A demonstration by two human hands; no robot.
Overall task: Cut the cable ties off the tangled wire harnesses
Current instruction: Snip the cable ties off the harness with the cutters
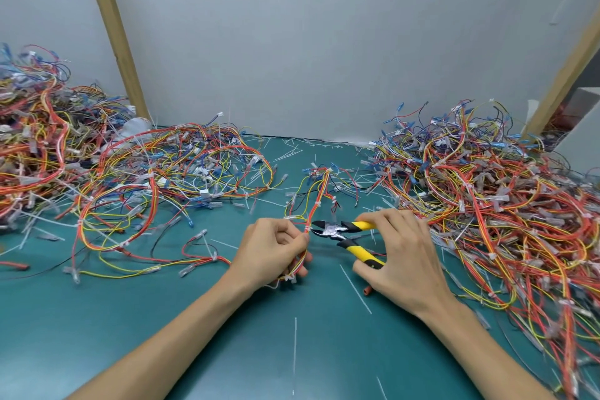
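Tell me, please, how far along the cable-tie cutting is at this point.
Done: cut cable-tie strips lie scattered on the green mat. In hand: the left hand grips one wire harness while the right hand holds yellow-handled diagonal cutters, jaws open at a white tie on it. Left: the left heap and right heap of harnesses both show white ties in place, so much seems to remain.

I am working with two bare forearms [181,328], slim and uncovered, my left hand [272,250] and right hand [402,256] bare too.
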